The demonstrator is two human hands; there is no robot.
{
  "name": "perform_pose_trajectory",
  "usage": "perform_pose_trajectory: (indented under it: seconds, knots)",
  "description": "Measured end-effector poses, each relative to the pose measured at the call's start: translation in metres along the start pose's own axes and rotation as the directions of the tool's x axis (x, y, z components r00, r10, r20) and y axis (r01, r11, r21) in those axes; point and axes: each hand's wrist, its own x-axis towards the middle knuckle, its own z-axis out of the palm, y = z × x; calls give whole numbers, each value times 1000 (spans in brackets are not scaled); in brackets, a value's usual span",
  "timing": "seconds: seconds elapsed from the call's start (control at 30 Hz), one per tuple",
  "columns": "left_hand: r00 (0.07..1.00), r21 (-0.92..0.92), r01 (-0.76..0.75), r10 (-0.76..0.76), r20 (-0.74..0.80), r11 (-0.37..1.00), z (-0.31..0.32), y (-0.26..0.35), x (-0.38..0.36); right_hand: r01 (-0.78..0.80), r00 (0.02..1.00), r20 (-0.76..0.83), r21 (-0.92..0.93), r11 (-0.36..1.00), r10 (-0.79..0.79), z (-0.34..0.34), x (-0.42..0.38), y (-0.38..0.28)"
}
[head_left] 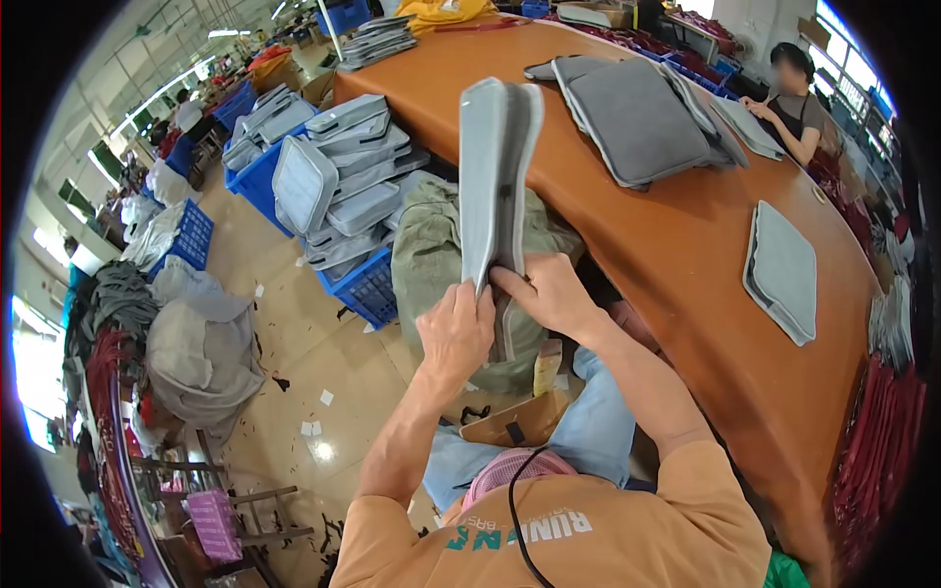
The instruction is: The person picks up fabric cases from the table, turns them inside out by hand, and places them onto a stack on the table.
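Observation:
Upright in front of me stands a grey fabric case [482, 181], seen edge-on with its two sides slightly apart. My left hand [456, 331] grips its lower edge, fingers closed. Beside it, my right hand [547, 292] pinches the same lower part, thumb at the opening between the sides. Behind the case lies a large olive-green cloth sack [426, 250]. On the orange table [667, 255] to the right are a stack of dark grey cases [637, 122] and a single light grey case [781, 272].
Blue crates [365, 289] heaped with grey cases [358, 167] stand on the floor at the left. Another person [799, 118] works across the table. A bulky grey sack [201, 353] and a wooden stool [260, 514] are further left. Red strips [877, 451] hang at the right.

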Motion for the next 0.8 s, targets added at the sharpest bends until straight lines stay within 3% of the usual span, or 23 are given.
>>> perform_pose_trajectory:
  seconds: [0.07,0.13,0.17,0.2,0.23,0.37,0.43,0.47,0.53,0.6,0.63,0.7,0.77,0.8]
  knots:
    - [995,20,83,-81,-60,996,-6,-14,-1,-62,996,-76,-86,994,56,1,-1,14]
    - [894,-37,436,-438,-99,899,-38,-40,10,-145,973,-204,-188,971,106,-25,1,44]
    - [809,-58,577,-580,-95,814,-60,-56,15,-283,941,-172,69,957,291,-50,-5,57]
    - [853,-81,518,-521,-31,852,-77,-80,12,-407,886,-94,311,859,454,-67,-8,58]
    - [850,-83,521,-525,-40,850,-76,-86,11,-403,890,-90,307,862,448,-67,-3,53]
    - [902,-3,431,-431,38,902,-54,-115,-5,-260,876,-366,190,947,314,-39,-2,32]
    - [947,151,320,-317,-42,935,-35,-126,-5,-62,952,-307,-139,988,17,-21,-4,30]
    - [947,161,322,-317,-57,933,-34,-118,5,14,971,-221,-318,948,-88,-7,-3,36]
    - [987,162,102,-80,-136,982,-29,-91,25,253,939,-114,-415,874,-326,29,-9,46]
    - [915,-134,404,-395,85,905,-24,-80,31,248,941,-125,-380,891,-315,41,-16,39]
    - [914,-132,405,-398,81,905,-23,-76,31,242,943,-134,-347,906,-303,46,-18,35]
    - [887,45,414,-414,205,909,-19,-70,34,229,947,-156,-286,930,-281,52,-14,26]
    - [970,5,205,-204,129,979,-11,-51,29,145,920,-332,-210,967,-210,42,-2,-1]
    - [970,-6,206,-204,134,978,-15,-46,27,137,921,-332,-219,966,-205,32,0,-1]
